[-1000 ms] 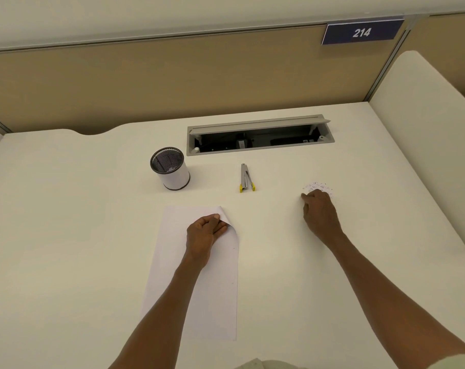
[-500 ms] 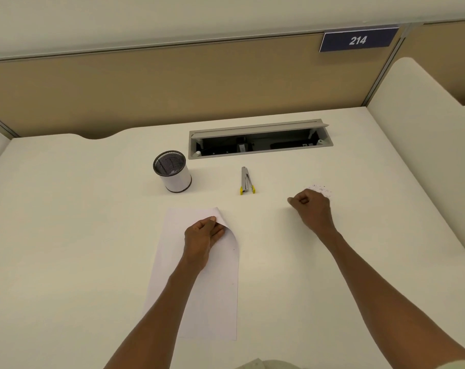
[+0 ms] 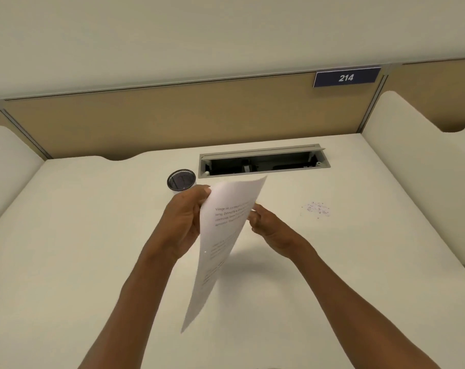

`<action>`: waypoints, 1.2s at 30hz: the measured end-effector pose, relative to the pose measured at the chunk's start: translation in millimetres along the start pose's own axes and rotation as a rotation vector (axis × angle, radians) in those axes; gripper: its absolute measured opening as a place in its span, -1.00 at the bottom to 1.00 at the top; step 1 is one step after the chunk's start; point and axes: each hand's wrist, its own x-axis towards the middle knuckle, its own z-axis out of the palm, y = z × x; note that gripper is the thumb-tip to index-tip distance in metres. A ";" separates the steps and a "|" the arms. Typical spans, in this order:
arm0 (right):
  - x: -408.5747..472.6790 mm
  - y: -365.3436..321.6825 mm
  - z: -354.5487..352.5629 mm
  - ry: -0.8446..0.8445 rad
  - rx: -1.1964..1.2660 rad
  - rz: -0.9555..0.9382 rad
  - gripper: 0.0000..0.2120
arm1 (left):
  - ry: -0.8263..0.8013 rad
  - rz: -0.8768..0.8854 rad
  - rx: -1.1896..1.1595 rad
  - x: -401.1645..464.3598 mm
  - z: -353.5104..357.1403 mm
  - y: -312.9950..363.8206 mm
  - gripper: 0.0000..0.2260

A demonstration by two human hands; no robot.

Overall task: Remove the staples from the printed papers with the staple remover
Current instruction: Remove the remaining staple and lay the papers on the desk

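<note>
You have the printed papers [image 3: 227, 235] lifted off the desk [image 3: 93, 235] and tilted on edge in front of you, the printed side turned to the right. Your left hand [image 3: 185, 225] grips the far left edge, fingers curled behind and the thumb on top near the upper corner. Your right hand [image 3: 266, 226] sits at the right edge of the sheets with loosely bent fingers, their tips touching or pinching the paper; you cannot tell from here whether they really have hold of it.

The staple remover is not visible now; it may be hidden behind the raised sheets. To the right, well apart from your hands, a scatter of small dark bits [image 3: 316, 209] lies on the desk, which look like pulled staples, so some of the job seems done. No staple can be made out in the sheets you hold, so it is unclear whether this set is finished or only being checked.

A mesh pen cup [image 3: 181, 180] stands just beyond your left hand, and the open cable tray [image 3: 263, 161] lies at the far side.
</note>
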 end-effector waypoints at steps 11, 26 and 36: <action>-23.9 -36.0 -3.6 0.254 0.044 -0.053 -0.68 | 0.479 0.295 0.311 30.7 -43.3 10.4 -0.85; -35.9 -46.0 -2.4 0.391 -0.205 -0.129 -0.77 | 0.516 0.249 0.141 66.0 -52.8 -5.4 -0.85; -27.7 -42.6 6.7 0.709 -0.170 -0.217 -0.94 | 0.432 0.159 -0.133 74.9 -64.8 -4.9 -0.79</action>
